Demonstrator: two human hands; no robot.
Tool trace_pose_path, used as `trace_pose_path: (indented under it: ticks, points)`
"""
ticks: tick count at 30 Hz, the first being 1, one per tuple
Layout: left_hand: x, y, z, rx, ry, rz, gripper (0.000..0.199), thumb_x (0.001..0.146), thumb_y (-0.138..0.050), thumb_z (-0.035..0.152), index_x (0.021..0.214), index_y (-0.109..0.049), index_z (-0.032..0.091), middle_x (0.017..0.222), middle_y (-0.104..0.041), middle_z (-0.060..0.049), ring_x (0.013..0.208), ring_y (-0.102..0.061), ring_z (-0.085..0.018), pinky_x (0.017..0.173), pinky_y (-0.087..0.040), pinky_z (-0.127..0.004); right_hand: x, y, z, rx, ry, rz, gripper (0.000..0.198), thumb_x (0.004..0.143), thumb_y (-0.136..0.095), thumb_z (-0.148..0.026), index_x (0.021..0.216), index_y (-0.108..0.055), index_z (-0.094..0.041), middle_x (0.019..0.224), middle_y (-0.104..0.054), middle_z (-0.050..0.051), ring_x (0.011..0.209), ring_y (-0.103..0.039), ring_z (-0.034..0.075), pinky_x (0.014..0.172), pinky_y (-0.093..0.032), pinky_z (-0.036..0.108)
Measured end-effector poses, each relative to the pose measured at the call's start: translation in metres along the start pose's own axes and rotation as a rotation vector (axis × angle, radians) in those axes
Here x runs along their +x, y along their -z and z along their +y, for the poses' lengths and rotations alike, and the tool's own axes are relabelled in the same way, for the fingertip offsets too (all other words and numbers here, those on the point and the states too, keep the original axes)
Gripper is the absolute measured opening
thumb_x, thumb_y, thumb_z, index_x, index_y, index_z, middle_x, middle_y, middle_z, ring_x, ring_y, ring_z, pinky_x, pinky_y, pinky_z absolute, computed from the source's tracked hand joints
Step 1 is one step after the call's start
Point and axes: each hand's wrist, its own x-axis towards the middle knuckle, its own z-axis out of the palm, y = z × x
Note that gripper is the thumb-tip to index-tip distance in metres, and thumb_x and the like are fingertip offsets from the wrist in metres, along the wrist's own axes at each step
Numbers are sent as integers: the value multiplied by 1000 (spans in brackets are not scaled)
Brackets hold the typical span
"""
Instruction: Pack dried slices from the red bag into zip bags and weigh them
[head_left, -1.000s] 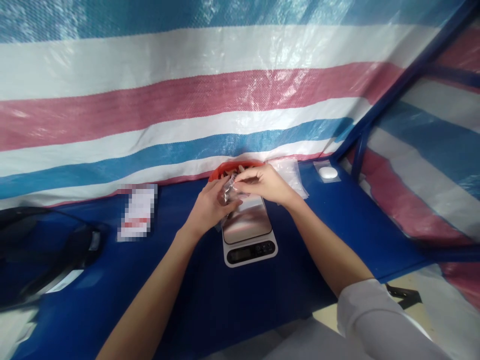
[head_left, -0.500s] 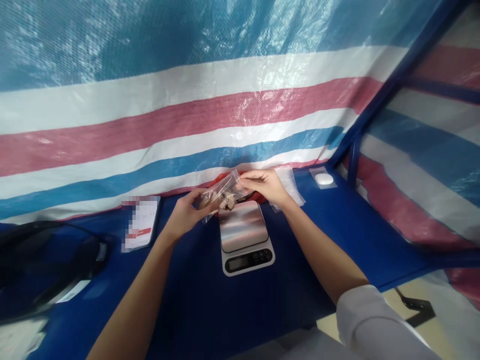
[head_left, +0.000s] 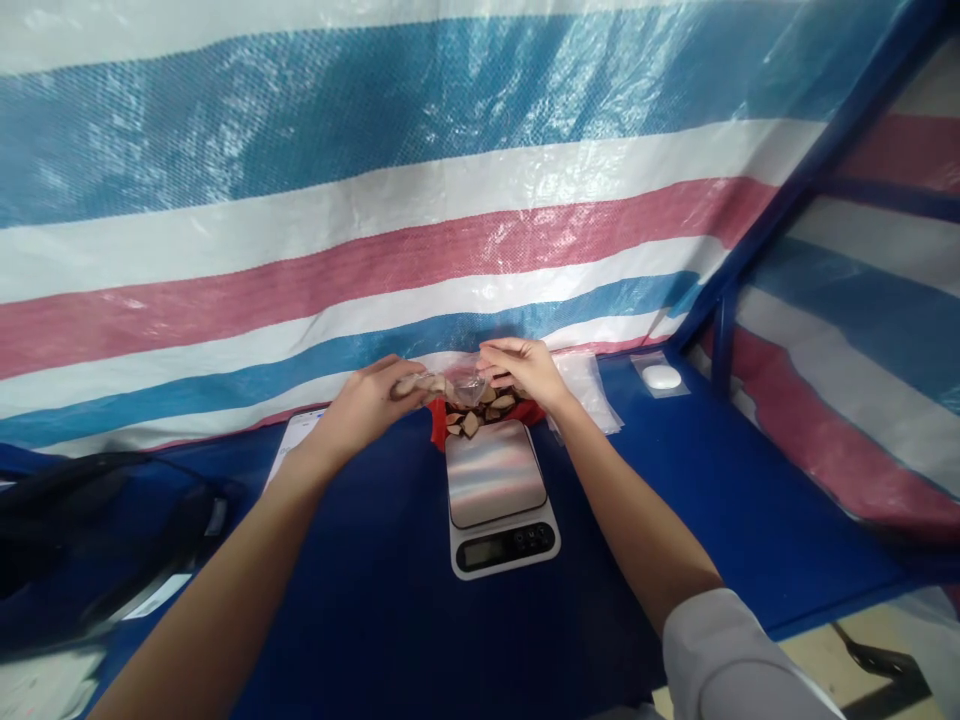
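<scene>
A clear plastic bag with pale brown pieces inside is stretched between my hands. My left hand is closed around its filled end, and my right hand pinches the other end. Just below the bag lies a red bag, spread out with several brown pieces on it; they look like dried slices or wood chips. Nearer to me stands a white digital scale with a bare metal plate; I cannot read its display.
Flat clear bags lie to the right of my right hand. Farther right is a white oval object on a small clear bag. A phone is partly behind my left arm. Black strapped gear sits at the left. A striped tarp walls the back.
My left hand has lifted and tilted the filled end of the bag, turning it nearly level. The brown pieces on the red bag now show. The whole view has shifted slightly.
</scene>
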Motion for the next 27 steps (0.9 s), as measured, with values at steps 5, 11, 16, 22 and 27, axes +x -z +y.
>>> trace_pose_path:
  ticks: [5, 11, 16, 22, 27]
  points:
    - [6, 3, -3, 130, -59, -51, 40, 92, -50, 54, 107, -71, 23, 102, -69, -8, 80, -67, -22, 78, -50, -32, 2, 3, 7, -32, -15, -25, 27, 70, -83, -35, 89, -75, -17, 83, -77, 4, 77, -73, 14, 66, -60, 22]
    - [8, 3, -8, 94, 41, -12, 51, 88, -54, 62, 117, -68, 23, 108, -71, -9, 81, -68, -23, 80, -52, -34, 13, 5, 27, -187, 92, -37, 20, 71, -79, -33, 84, -76, -18, 82, -75, 1, 65, -67, 11, 67, -59, 25]
    - [8, 0, -10, -128, 281, 43, 70, 69, -73, 67, 123, -65, 23, 97, -75, -5, 87, -71, -26, 83, -55, -36, 17, 9, 42, -314, 129, 24, 12, 76, -73, -30, 83, -77, -20, 71, -71, 0, 61, -65, 13, 65, -58, 26]
    - [9, -11, -8, -542, 410, 122, 64, 58, -85, 62, 104, -73, 19, 103, -77, -7, 97, -72, -28, 87, -59, -38, 13, 6, 38, -261, 77, 49, 11, 77, -74, -29, 81, -76, -20, 73, -72, 1, 66, -68, 15, 69, -61, 29]
    - [11, -9, -9, -545, 403, 120, 53, 66, -80, 61, 102, -78, 21, 108, -78, -6, 101, -71, -28, 92, -58, -37, 13, 5, 36, -243, 36, 91, 9, 76, -75, -26, 82, -77, -20, 73, -74, 1, 63, -68, 15, 69, -61, 30]
